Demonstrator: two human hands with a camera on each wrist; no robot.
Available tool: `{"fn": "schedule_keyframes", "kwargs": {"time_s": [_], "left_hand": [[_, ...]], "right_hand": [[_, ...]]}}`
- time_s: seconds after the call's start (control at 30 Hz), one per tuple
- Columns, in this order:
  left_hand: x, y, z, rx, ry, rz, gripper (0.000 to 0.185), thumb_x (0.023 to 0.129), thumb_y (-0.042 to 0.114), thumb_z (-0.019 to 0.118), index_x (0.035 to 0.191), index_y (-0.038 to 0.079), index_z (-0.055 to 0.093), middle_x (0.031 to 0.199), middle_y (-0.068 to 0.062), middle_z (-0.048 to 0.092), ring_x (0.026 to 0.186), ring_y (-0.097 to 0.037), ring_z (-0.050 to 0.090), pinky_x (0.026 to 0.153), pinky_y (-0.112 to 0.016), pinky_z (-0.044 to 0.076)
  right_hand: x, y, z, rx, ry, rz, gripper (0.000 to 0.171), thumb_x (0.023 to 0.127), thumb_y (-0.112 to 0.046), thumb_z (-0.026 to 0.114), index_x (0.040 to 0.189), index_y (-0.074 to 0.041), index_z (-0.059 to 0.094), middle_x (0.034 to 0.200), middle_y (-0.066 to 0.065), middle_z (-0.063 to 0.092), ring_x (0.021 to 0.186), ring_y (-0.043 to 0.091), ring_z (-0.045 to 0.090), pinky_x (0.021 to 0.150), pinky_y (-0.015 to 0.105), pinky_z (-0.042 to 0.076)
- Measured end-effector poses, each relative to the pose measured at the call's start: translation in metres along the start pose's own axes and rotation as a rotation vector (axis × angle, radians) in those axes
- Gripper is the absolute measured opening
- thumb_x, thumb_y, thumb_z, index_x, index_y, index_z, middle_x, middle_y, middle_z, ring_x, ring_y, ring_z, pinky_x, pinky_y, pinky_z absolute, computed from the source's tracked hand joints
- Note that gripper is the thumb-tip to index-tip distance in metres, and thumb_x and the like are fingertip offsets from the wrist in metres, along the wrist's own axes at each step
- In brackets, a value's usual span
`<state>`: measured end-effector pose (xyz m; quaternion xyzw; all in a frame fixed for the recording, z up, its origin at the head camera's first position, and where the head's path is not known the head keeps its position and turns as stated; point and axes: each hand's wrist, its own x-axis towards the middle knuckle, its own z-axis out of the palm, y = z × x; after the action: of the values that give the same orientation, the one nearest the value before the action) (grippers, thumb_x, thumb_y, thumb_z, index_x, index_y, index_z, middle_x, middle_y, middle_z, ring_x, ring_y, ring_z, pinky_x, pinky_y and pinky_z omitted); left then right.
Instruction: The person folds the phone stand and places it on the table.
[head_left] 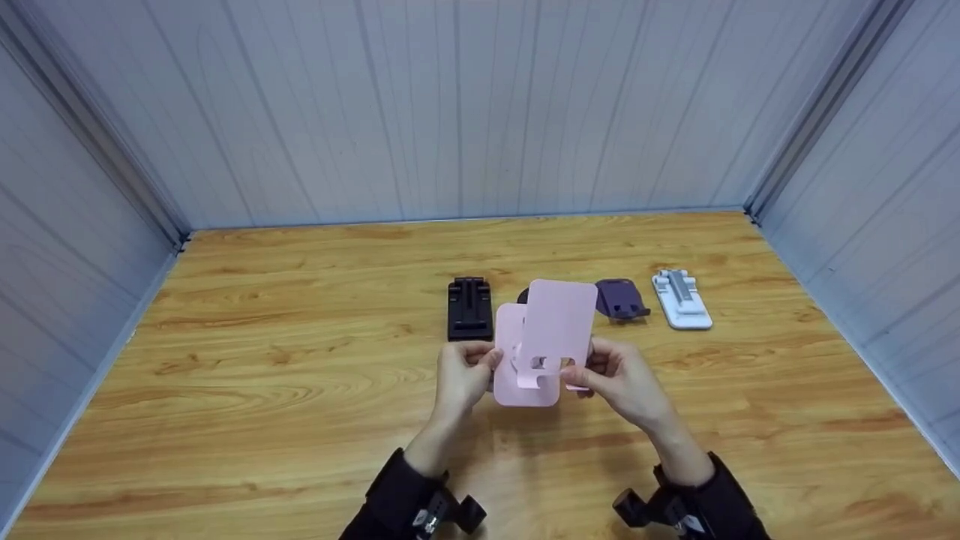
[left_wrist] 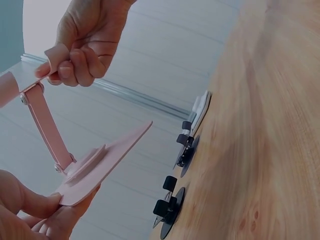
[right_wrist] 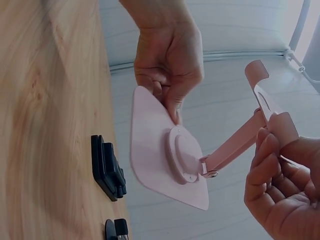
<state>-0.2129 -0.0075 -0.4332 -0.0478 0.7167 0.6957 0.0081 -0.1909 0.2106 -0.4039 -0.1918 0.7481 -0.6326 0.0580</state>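
A pink folding phone stand (head_left: 541,341) is held above the wooden table (head_left: 262,360) between both hands. My left hand (head_left: 487,365) pinches the edge of its flat base plate (left_wrist: 107,162), thumb under and fingers over. My right hand (head_left: 586,373) pinches the upper plate by its curled lip (left_wrist: 56,56). A hinged pink arm (left_wrist: 45,122) joins the two plates, which stand spread apart. In the right wrist view the base plate (right_wrist: 155,145) shows its round hub, with the left hand (right_wrist: 170,75) above it and the right hand (right_wrist: 272,165) at the lower right.
A row of folded stands lies on the table behind the hands: a black one (head_left: 469,307), a purple one (head_left: 621,298) and a white one (head_left: 681,301). Another dark stand is mostly hidden behind the pink plate. Grey panel walls (head_left: 480,112) enclose the table on three sides.
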Motion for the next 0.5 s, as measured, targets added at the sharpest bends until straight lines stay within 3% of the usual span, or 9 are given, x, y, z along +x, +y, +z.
{"fn": "schedule_keyframes", "kwargs": {"time_s": [0.1, 0.3, 0.5], "left_hand": [[0.0011, 0.0, -0.0004, -0.044, -0.014, -0.038, 0.018, 0.099, -0.012, 0.063, 0.109, -0.025, 0.071, 0.071, -0.006, 0.072, 0.053, -0.002, 0.06, 0.048, -0.016, 0.056], [0.0026, 0.0009, -0.0002, -0.091, -0.024, -0.083, 0.019, 0.1, -0.012, 0.06, 0.111, -0.026, 0.069, 0.064, 0.003, 0.065, 0.05, -0.001, 0.057, 0.046, -0.014, 0.053], [0.0032, -0.0013, -0.0005, -0.126, -0.026, -0.085, 0.02, 0.1, -0.013, 0.058, 0.11, -0.028, 0.066, 0.063, 0.005, 0.063, 0.05, 0.001, 0.056, 0.046, -0.011, 0.05]], "right_hand": [[0.0013, 0.0018, 0.002, -0.014, 0.013, 0.029, 0.032, 0.099, 0.0, 0.075, 0.107, 0.027, 0.06, 0.086, -0.01, 0.073, 0.074, 0.001, 0.068, 0.067, 0.016, 0.06], [0.0038, 0.0042, 0.0057, -0.048, 0.039, 0.071, 0.026, 0.097, 0.006, 0.075, 0.107, 0.027, 0.063, 0.095, 0.023, 0.076, 0.075, 0.001, 0.069, 0.068, 0.018, 0.061], [0.0047, 0.0064, 0.0085, -0.085, 0.053, 0.064, 0.025, 0.096, 0.004, 0.078, 0.105, 0.024, 0.066, 0.093, 0.019, 0.077, 0.075, -0.001, 0.068, 0.067, 0.018, 0.06]]}}
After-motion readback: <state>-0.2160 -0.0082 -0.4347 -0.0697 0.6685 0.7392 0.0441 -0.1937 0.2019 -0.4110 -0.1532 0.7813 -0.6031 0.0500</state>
